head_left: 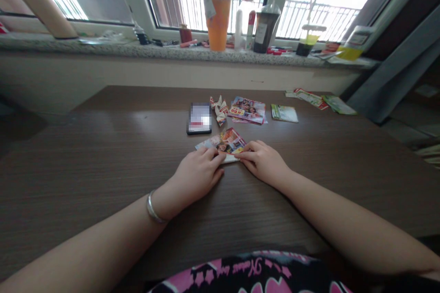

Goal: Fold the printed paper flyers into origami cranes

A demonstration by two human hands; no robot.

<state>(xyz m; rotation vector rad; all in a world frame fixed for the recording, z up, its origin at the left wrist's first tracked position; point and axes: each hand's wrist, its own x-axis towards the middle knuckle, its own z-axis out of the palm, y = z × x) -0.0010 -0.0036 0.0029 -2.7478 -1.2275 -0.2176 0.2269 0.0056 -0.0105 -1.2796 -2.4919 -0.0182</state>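
A colourful printed paper sheet (228, 141) lies on the brown table, its near edge folded over into a white strip. My left hand (201, 170) covers its left part, with thumb and fingers pressed on the fold. From the right, my right hand (263, 161) pinches the other end of the same strip. Just beyond the paper are a phone (200, 118) with a blurred screen and a folded paper figure (220, 110). A stack of printed leaflets (248, 110) lies behind and to the right. The fingertips partly hide the fold.
A small pile of green-white papers (284, 113) and several loose paper strips (321, 100) lie at the table's far right. On the windowsill (165, 52) stand a tall orange drink cup (219, 16), a dark drink cup (265, 29), bottles and small items.
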